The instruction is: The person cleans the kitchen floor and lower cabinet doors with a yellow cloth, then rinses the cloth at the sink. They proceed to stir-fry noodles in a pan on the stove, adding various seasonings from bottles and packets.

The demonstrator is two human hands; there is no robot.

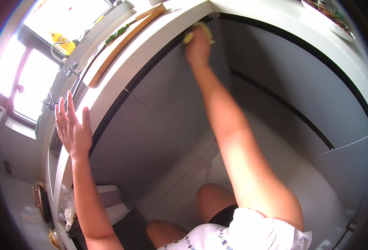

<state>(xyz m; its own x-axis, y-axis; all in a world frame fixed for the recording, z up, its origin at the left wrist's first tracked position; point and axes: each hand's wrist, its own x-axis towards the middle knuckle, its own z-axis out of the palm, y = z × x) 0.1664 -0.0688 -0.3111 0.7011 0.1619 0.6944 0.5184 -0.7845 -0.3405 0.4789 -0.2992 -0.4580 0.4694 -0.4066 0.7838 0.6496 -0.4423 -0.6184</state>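
My right hand presses a yellow cloth against the upper part of a grey cabinet door, close to the inner corner under the white countertop. Fingers apart, my left hand rests at the countertop's front edge on the left and holds nothing. Beyond it lies a thick wooden cutting board with green leaves and a wooden-handled knife on it.
A yellow bottle stands by the sink tap near the window. At the upper right is a white bowl of food. Grey drawers line the right side. Below are the tiled floor and a bin-like container.
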